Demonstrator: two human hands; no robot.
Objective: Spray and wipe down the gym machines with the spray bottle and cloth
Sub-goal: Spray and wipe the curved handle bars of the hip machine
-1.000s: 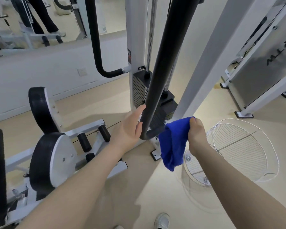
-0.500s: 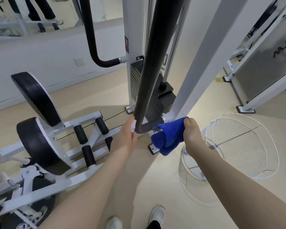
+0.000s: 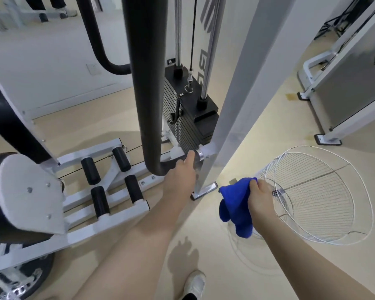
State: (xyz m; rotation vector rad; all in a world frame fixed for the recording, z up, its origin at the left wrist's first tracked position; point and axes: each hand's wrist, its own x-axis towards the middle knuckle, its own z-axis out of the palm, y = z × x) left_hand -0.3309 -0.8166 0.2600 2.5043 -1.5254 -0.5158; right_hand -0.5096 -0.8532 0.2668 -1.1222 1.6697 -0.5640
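A thick black padded bar point(image 3: 147, 83) of a white gym machine runs down the middle and bends at its lower end toward a white upright post point(image 3: 236, 94). My left hand point(image 3: 182, 176) rests on that lower bend, its fingers wrapped round the far side. My right hand point(image 3: 261, 198) grips a bunched blue cloth point(image 3: 234, 208), held low and to the right of the post, away from the bar. No spray bottle is in sight.
A white wire basket point(image 3: 355, 234) stands on the floor under my right hand. The black weight stack point(image 3: 188, 120) sits behind the bar. Foot rollers point(image 3: 100, 198) and black pads point(image 3: 9, 126) are at left. Another machine point(image 3: 344, 94) stands at right. My shoe point(image 3: 196, 284) shows below.
The right hand has pulled the cloth off the bar's lower end, down and to the right over the basket. The left hand slid along the bend toward the post. The view tilted downward.
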